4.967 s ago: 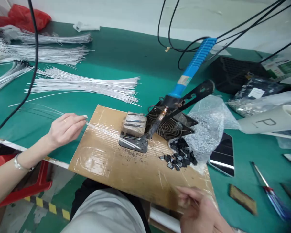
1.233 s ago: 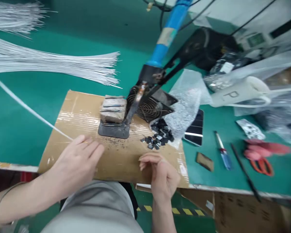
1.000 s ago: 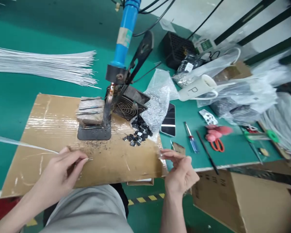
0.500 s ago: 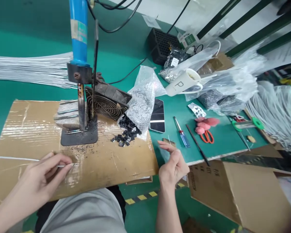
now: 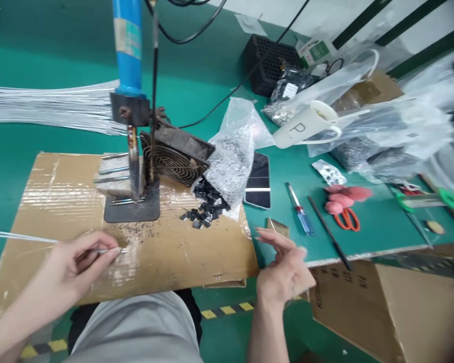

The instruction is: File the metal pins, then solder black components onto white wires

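Observation:
My left hand (image 5: pixel 87 262) is over the cardboard sheet (image 5: pixel 196 252), its thumb and fingertips pinching thin white wires (image 5: pixel 18 236) that run off to the left. A short tip pokes out past the fingers. My right hand (image 5: pixel 283 267), at the right edge of the cardboard, has its fingers spread and holds nothing visible. Behind my left hand stands a blue-handled heating tool (image 5: pixel 127 55), fixed upright with its metal barrel over a black base plate (image 5: pixel 132 214). Small black pieces (image 5: pixel 202 217) spill from a clear plastic bag (image 5: pixel 232 151) beside a small fan (image 5: pixel 177 156).
A bundle of white wires (image 5: pixel 49 108) lies at the back left. To the right are a phone (image 5: pixel 258 181), a white cup (image 5: pixel 304 126), a screwdriver (image 5: pixel 300 212), a black rod (image 5: pixel 329 233) and orange-handled scissors (image 5: pixel 347 218). A cardboard box (image 5: pixel 401 307) stands below the table edge.
The view has shifted, so most things appear farther right. My right hand has turned and its fingers have spread more. My left hand keeps its pinch on the wires.

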